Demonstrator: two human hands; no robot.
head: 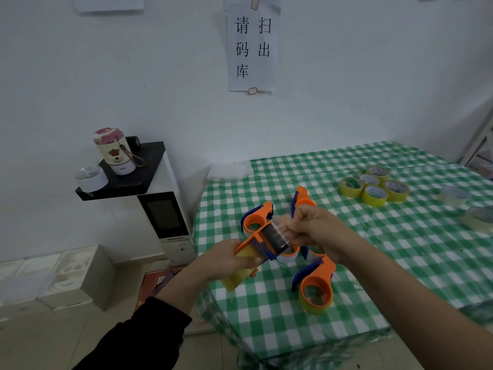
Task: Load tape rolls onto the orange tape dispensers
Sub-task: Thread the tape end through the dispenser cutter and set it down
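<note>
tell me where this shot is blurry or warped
Head view: wide-angle warp stretches the lower corners; light is flat, no hard shadows; the right hand and the tape it pinches are motion-smeared; the clear rolls at the far edge look soft.

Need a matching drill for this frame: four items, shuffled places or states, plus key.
Items:
1. raised dispenser
2. tape end
3. yellow tape rolls
4. pink-lidded bottle

Places or states:
A. on the black shelf
B. gripped by the left hand
C. clustered on the checked cloth
D. pinched by the right hand

Pairs: 1-B, 2-D, 3-C, 4-A
</note>
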